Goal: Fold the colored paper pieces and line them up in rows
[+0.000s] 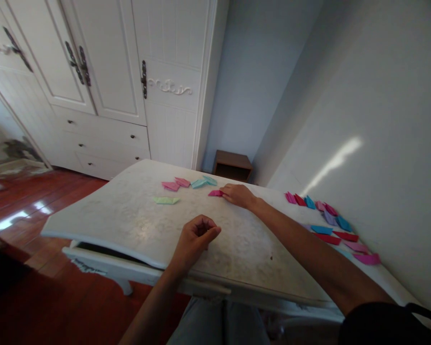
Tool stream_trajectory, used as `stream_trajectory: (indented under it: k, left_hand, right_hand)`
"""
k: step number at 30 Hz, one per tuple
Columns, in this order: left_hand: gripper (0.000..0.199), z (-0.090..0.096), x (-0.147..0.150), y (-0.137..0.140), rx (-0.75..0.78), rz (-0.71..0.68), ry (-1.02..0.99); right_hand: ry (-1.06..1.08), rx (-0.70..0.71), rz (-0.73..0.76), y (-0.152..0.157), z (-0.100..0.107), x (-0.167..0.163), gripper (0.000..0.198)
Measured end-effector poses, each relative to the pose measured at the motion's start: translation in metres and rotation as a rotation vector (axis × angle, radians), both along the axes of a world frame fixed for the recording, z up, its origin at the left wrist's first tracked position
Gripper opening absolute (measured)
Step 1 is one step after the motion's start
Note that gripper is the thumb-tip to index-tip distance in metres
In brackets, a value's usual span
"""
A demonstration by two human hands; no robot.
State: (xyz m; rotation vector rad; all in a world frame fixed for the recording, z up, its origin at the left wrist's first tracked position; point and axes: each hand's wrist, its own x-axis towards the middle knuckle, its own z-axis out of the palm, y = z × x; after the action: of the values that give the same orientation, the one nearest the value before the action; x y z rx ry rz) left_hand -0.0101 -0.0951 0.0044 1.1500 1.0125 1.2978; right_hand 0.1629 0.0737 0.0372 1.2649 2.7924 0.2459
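Observation:
My right hand [239, 195] reaches to the far side of the white table [129, 211], its fingers pinching one end of a magenta folded paper piece [214, 193] at the tabletop. Closer to me, my left hand [198, 235] hovers over the front part of the table with its fingers curled and thumb near the fingertips; no object shows in it. Left of the magenta piece lie two light-blue folded papers [204, 181] and two pink ones [175, 184]. A pale green folded paper [167, 201] lies apart, nearer the left.
Along the wall on the right, several folded papers in red [326, 238], blue [321, 230], pink and purple lie in groups. A small brown cabinet [233, 160] stands behind the table. A white wardrobe [172, 52] is farther back. Slightly open, a drawer [111, 263] sits under the table's front edge.

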Motion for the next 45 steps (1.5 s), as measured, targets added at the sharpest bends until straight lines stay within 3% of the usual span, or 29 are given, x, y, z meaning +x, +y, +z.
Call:
stream_trajectory:
  k: [8, 13, 18, 22, 24, 26, 28, 32, 36, 39, 45]
  left_hand:
    - [0.028, -0.005, 0.000, 0.002, 0.007, 0.036, 0.006]
    - [0.029, -0.004, 0.002, 0.002, 0.015, 0.066, 0.021]
    - [0.036, 0.002, 0.003, 0.000, 0.032, 0.019, 0.034]
    - [0.037, 0.005, 0.004, -0.001, 0.017, -0.021, 0.091]
    - [0.033, 0.005, 0.004, -0.001, 0.003, 0.007, 0.077]
    - [0.031, 0.004, 0.004, -0.001, 0.006, 0.048, 0.050]
    - [0.029, 0.003, 0.005, -0.001, 0.019, 0.076, 0.054]
    - [0.029, 0.005, 0.007, -0.002, 0.036, 0.094, 0.119]
    - [0.032, 0.007, 0.007, -0.002, 0.022, 0.123, 0.120]
    - [0.031, 0.006, 0.007, -0.001, 0.026, 0.103, 0.132]
    - [0.029, 0.001, 0.004, 0.000, 0.029, 0.072, 0.142]
  right_hand:
    - [0.305, 0.068, 0.171, -0.020, -0.005, 0.023, 0.018]
    - [0.613, 0.257, 0.185, -0.061, -0.006, 0.040, 0.018]
    - [0.629, 0.500, 0.250, -0.110, -0.010, 0.042, 0.023]
    - [0.595, 0.558, 0.310, -0.132, -0.017, 0.035, 0.021]
    - [0.626, 0.484, 0.324, -0.136, -0.020, 0.033, 0.022]
    - [0.713, 0.322, 0.308, -0.137, -0.021, 0.033, 0.024]
    - [0.881, 0.120, 0.220, -0.135, -0.020, 0.034, 0.028]
    - [1.279, -0.285, -0.098, -0.124, -0.017, 0.041, 0.050]
    - [1.280, -0.742, -0.172, -0.118, -0.018, 0.044, 0.047]
    - [1.282, -0.810, -0.153, -0.121, -0.017, 0.042, 0.037]
    - [1.466, -0.666, -0.244, -0.135, -0.010, 0.053, 0.035]
